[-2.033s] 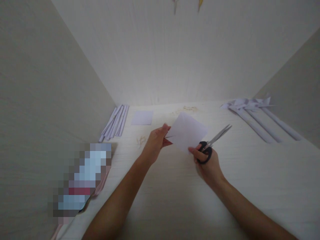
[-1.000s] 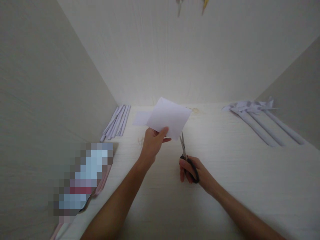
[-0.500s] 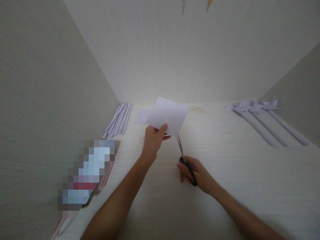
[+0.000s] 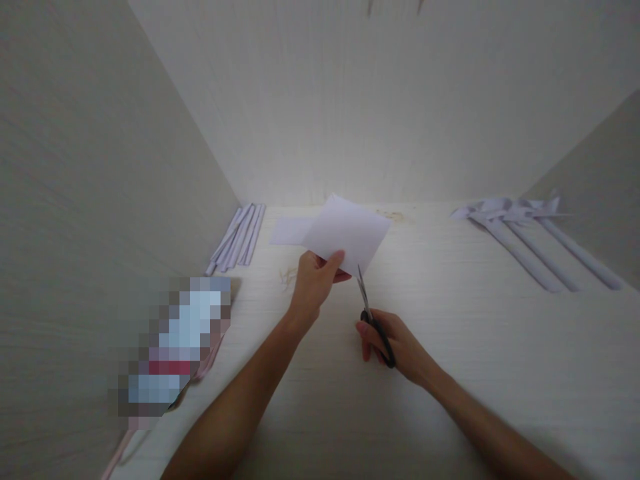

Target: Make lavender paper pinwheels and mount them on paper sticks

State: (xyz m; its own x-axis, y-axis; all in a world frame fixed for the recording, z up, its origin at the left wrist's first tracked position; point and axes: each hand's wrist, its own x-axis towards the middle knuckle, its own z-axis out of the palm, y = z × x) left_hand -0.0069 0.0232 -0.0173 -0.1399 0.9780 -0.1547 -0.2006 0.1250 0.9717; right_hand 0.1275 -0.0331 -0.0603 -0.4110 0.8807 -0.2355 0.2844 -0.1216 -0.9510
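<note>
A white sheet of paper (image 4: 347,230) is pinched at its lower edge by my left hand (image 4: 320,277), thumb on top and fingers beneath. My right hand (image 4: 387,340) grips a pair of scissors (image 4: 366,297) with black handles, some fingers hidden behind them. The scissors point up and away from me, and their tips overlap the paper's lower corner, just right of my left thumb. Behind the held sheet, another white piece of paper (image 4: 290,231) lies on the table, partly covered from view.
Several rolled white paper tubes (image 4: 243,237) lie at the back left. At the back right, three more tubes (image 4: 525,257) lie beneath crumpled, pointed paper pieces (image 4: 505,209). A blurred-out device (image 4: 185,333) rests by the left wall. Pale walls (image 4: 350,100) enclose the table (image 4: 480,320).
My left hand has shifted the paper slightly to the right. The scissor tips, earlier at the paper's bottom corner, now reach over its edge.
</note>
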